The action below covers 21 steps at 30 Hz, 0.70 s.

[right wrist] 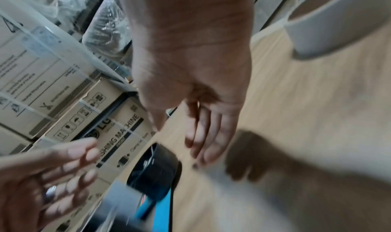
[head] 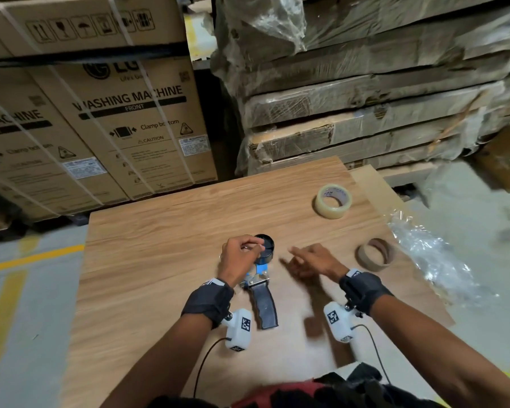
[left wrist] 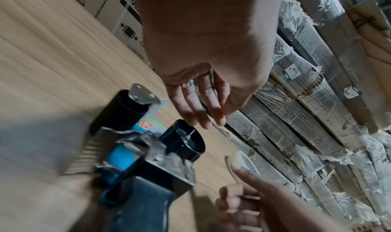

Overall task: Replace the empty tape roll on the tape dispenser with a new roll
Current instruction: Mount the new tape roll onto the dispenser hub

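Note:
The tape dispenser point(head: 262, 290) lies on the wooden table point(head: 159, 231), black handle toward me, its black hub point(head: 267, 245) bare. My left hand point(head: 253, 245) hovers just over the hub point(left wrist: 184, 140) with relaxed fingers point(left wrist: 203, 112) and holds nothing. To the right of the dispenser my right hand point(head: 295, 257) is blurred, its straight fingers point(right wrist: 203, 135) pointing left toward the hub point(right wrist: 156, 170), also holding nothing. The new clear tape roll point(head: 333, 201) lies flat at the table's far right. The empty brown cardboard core point(head: 374, 254) lies right of my right hand.
Crumpled clear plastic wrap point(head: 430, 254) hangs over the table's right edge. Strapped washing-machine cartons point(head: 124, 119) stand behind the table on the left. Plastic-wrapped stacked flat boxes point(head: 365, 98) stand behind on the right. Grey floor with yellow lines point(head: 27, 260) lies to the left.

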Motion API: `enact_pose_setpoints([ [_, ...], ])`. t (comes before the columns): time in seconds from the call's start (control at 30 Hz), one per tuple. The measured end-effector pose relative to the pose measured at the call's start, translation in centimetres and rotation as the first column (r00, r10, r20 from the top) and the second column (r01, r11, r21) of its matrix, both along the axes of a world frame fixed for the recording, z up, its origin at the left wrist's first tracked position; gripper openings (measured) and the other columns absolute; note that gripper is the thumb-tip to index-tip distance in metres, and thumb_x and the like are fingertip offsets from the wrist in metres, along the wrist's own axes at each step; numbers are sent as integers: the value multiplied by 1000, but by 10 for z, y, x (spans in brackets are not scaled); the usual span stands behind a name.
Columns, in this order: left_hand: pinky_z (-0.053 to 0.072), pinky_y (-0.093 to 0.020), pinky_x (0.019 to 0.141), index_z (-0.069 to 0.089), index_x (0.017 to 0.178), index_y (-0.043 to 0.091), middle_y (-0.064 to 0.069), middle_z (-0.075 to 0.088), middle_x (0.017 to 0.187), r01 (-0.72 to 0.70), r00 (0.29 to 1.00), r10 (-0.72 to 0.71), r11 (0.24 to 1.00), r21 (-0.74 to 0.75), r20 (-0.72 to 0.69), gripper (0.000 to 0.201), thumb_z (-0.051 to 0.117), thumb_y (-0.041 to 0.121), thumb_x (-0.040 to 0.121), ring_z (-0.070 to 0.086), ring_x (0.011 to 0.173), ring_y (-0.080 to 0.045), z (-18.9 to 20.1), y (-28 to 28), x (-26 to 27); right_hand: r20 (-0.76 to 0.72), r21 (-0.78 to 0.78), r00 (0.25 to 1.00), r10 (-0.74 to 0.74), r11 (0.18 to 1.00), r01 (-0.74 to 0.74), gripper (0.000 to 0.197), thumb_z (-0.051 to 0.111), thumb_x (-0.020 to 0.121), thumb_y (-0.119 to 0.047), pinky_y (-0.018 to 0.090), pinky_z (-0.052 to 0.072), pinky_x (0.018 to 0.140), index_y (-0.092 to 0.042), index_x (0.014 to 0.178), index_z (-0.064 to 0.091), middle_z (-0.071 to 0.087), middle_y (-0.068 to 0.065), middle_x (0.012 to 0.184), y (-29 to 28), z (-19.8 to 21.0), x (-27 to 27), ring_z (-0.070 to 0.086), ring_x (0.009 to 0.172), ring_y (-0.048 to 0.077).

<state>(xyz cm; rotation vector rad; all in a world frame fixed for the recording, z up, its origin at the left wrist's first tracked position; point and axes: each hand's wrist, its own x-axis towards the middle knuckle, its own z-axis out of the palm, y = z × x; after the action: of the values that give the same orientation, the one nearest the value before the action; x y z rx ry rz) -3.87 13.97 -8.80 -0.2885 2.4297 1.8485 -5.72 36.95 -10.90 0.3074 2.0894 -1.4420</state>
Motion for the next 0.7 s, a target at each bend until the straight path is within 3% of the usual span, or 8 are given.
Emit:
enact_pose_setpoints([
  [0.07,59,-28,72,79,81,21,4,75,70,0,1000,0,1000,-12,-9,15,75,7,81,72,70,-12,1,17,-10,-238,247,971,-23,965,83,31,79,84,-36,40,62,83,-7,75,74,76,5,76,25,6,-32,73,76,21],
  [0.1,58,-27,72,79,81,22,6,75,69,0,1000,0,1000,-20,-20,16,75,6,81,71,69,-10,3,24,-15,-333,346,943,-5,929,127,23,79,83,-30,35,59,82,-8,80,76,78,6,80,35,12,-46,74,83,23],
  [0.2,58,-33,71,78,84,17,-7,76,72,-6,1000,6,1000,-2,-11,15,71,3,83,72,70,-19,2,47,-30,-467,564,872,147,809,166,36,78,77,-27,37,51,89,-6,106,73,75,18,109,64,12,-88,68,104,36],
  [0.27,58,-37,66,77,85,15,-16,76,78,-16,1000,16,1000,0,5,16,68,2,84,68,65,-20,0,62,-38,-455,672,847,275,730,124,47,73,77,-31,42,47,96,-7,117,68,69,20,124,79,7,-108,59,115,41],
  [0.33,55,-36,64,76,83,20,-17,77,81,-34,999,33,999,19,29,20,68,2,82,64,61,-17,-4,76,-47,-402,732,842,361,679,58,50,73,81,-31,45,46,98,-9,125,65,65,18,130,86,3,-120,52,122,42],
  [0.43,55,-30,65,77,87,14,-17,77,83,-36,997,35,999,18,63,16,68,1,83,64,60,-16,-9,94,-57,-319,781,839,441,624,-31,40,67,89,-29,45,42,97,-17,127,65,70,12,123,87,3,-126,59,120,34],
  [0.53,56,-28,66,77,90,12,-16,77,83,-49,995,47,998,26,85,14,68,2,84,65,61,-16,-14,106,-64,-312,766,848,429,641,-42,31,62,90,-22,41,33,97,-19,122,66,73,8,115,88,-3,-129,64,114,29],
  [0.7,52,-25,61,76,84,19,-10,76,75,-78,992,73,996,42,106,14,71,6,81,63,54,-12,-21,117,-71,-330,746,845,421,665,-40,32,60,89,-14,40,29,98,-19,120,67,74,8,115,92,-1,-125,63,116,28],
])
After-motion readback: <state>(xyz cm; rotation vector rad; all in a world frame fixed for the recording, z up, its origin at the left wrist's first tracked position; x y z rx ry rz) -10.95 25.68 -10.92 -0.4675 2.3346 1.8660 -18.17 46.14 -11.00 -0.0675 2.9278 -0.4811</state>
